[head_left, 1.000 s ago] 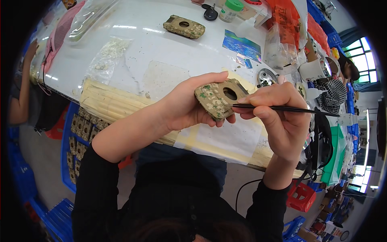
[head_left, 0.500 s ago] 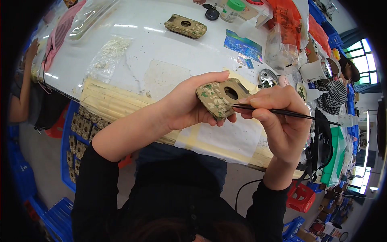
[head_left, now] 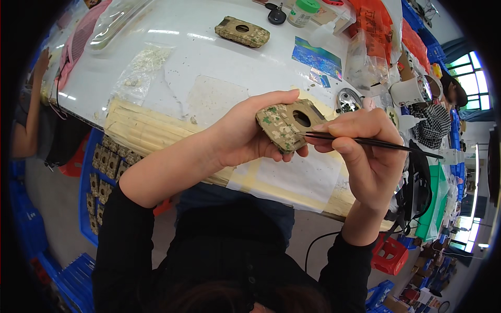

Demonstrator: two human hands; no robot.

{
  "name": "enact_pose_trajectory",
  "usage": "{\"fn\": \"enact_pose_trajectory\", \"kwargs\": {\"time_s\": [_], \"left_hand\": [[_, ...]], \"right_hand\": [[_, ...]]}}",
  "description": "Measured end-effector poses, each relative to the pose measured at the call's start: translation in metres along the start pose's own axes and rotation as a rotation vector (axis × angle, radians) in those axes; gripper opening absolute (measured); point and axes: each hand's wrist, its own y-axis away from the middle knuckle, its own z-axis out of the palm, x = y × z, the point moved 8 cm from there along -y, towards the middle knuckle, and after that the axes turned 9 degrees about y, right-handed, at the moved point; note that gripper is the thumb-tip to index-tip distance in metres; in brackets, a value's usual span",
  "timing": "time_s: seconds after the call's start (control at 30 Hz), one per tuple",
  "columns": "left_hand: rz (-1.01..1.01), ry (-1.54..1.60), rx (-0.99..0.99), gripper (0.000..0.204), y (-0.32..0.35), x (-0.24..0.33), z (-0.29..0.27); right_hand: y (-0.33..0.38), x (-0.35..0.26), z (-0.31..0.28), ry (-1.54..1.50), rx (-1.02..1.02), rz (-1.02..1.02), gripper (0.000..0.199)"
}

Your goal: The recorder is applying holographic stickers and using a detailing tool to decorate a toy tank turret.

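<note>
My left hand is closed round a camouflage-patterned model tank hull with a round hole in its top. It holds the hull tilted above the table's near edge. Between the thumb and fingers of my right hand is a pair of black tweezers. The tweezer tips point left and meet the hull's top near the round hole; whether they grip a small part is too small to tell. A second camouflage hull lies at the far side of the table.
Tape covers the table's front edge. A blue crate of similar hulls stands at lower left. Around the far right are a green-lidded jar, a shiny card, a round metal dish and plastic bags. Another person's arm shows at left.
The hull and both hands have shifted very slightly right in the picture. The tweezer tips stay at the hull's top, and both grips look the same.
</note>
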Motion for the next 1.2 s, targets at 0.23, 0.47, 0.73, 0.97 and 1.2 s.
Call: {"fn": "enact_pose_trajectory", "kwargs": {"time_s": [0.23, 0.47, 0.73, 0.97, 1.2], "left_hand": [[0.004, 0.004, -0.01, 0.053, -0.001, 0.0, 0.0], [0.011, 0.002, 0.002, 0.053, -0.001, 0.0, -0.002], [0.01, -0.069, 0.076, 0.051, 0.001, 0.001, 0.0], [0.018, -0.018, 0.033, 0.054, -0.001, 0.0, -0.003], [0.219, -0.113, 0.29, 0.055, 0.008, 0.012, -0.001]], "right_hand": [[0.0, 0.002, 0.001, -0.03, 0.009, 0.019, 0.011], [-0.001, 0.0, 0.001, -0.01, 0.004, -0.006, 0.011], [0.0, 0.002, 0.001, -0.016, 0.002, 0.021, 0.011], [0.002, 0.003, -0.005, -0.006, -0.005, -0.018, 0.013], [0.015, -0.007, -0.024, -0.12, 0.21, -0.078, 0.025]]}}
